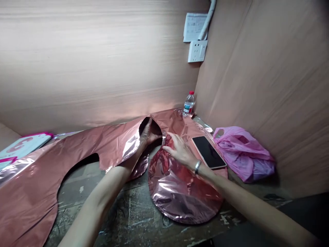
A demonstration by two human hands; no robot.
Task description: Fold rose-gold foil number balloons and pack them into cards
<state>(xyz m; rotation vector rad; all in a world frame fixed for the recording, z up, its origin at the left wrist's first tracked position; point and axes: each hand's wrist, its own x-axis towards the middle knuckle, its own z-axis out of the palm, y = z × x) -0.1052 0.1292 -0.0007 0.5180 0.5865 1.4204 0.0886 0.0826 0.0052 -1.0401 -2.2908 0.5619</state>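
A large rose-pink foil balloon (pixel 84 144), uninflated and shaped with curves and cut-outs, lies spread across the worktable. My left hand (pixel 148 134) reaches into a dark gap under a raised fold of the foil. Its thumb points up, apart from the fingers, whose tips are partly hidden in shadow. Just to the right, my right hand (pixel 180 151) rests over the rounded foil lobe, thumb and fingers stretched apart beside the edge of the gap. A metal bracelet (pixel 197 167) circles the right wrist.
A phone (pixel 209 152) lies on the foil at the right, beside a pink plastic bag (pixel 244 152). Behind stands a water bottle (pixel 189 103) with a red cap. A printed packet (pixel 23 145) is at far left. Wooden panels with a wall socket (pixel 197 51) enclose the worktable (pixel 133 212).
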